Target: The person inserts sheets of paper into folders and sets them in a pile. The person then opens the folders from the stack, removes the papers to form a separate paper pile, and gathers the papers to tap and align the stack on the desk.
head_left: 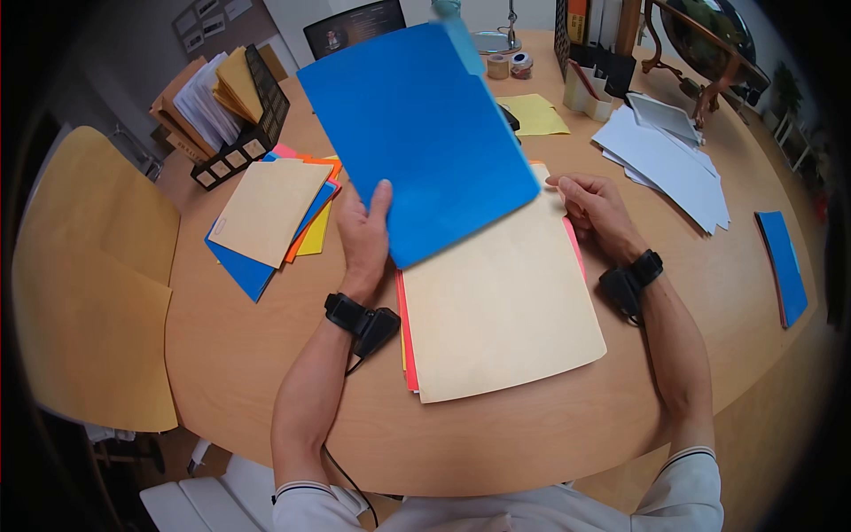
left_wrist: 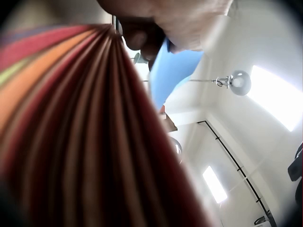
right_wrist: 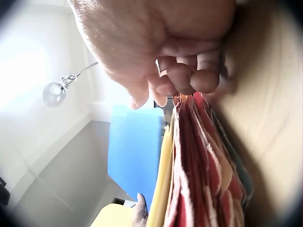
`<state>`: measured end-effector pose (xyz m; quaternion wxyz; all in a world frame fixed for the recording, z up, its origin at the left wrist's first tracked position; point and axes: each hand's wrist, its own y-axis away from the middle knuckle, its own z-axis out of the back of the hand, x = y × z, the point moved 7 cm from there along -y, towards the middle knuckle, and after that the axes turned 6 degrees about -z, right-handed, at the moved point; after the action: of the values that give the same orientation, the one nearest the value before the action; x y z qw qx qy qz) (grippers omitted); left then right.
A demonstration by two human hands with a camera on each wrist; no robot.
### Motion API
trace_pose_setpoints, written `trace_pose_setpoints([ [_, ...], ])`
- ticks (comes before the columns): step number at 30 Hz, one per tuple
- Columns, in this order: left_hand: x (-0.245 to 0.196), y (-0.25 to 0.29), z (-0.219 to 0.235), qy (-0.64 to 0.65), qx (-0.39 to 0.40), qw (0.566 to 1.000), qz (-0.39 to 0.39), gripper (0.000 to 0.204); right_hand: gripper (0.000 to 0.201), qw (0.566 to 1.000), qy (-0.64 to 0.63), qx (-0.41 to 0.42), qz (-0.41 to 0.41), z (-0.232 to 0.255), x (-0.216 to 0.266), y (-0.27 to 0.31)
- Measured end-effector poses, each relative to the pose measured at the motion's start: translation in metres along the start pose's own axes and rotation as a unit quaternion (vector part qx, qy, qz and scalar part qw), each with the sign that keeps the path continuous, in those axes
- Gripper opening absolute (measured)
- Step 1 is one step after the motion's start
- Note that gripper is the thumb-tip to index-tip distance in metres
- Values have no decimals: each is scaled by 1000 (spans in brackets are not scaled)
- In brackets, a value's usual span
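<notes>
My left hand [head_left: 363,235] grips a blue folder [head_left: 425,142] by its lower left edge, the thumb lying on its front. Tilted, the folder is raised over a stack of folders whose top one is a manila folder [head_left: 505,310]. Red, pink and yellow edges show beneath it. At the stack's upper right edge is my right hand [head_left: 598,208]. In the right wrist view its fingers [right_wrist: 180,78] curl loosely beside the stack edges [right_wrist: 199,156], with thumb and forefinger apart from the manila sheet. The left wrist view shows the stack edges [left_wrist: 90,123] up close.
On the left lies a pile of coloured folders topped by a manila folder [head_left: 270,208], with a black file holder [head_left: 257,137] behind it. White papers [head_left: 665,168] and a blue folder [head_left: 780,266] lie to the right. Farther back are a yellow sheet [head_left: 536,115] and a globe [head_left: 709,35].
</notes>
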<state>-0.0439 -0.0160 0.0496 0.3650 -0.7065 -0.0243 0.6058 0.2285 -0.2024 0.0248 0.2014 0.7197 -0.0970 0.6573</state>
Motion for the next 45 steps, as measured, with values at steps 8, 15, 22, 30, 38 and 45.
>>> trace_pose_setpoints([
  [8,23,-20,147,-108,-303,946,-38,25,30,999,31,-29,2,-1,0,2],
  [15,15,-11,228,-219,-379,899,1,24,26,997,63,-36,15,4,-7,-5],
  [22,7,-1,247,-436,-356,817,126,38,31,995,73,-31,52,7,-10,-9],
  [30,-5,-28,190,-567,-214,789,-105,49,38,991,118,-40,54,7,-9,-11],
  [38,-3,-1,7,-271,142,952,-20,51,43,989,128,-27,67,7,-6,-10],
  [45,17,25,-31,-300,278,910,-61,63,40,977,180,-30,112,8,-7,-17],
])
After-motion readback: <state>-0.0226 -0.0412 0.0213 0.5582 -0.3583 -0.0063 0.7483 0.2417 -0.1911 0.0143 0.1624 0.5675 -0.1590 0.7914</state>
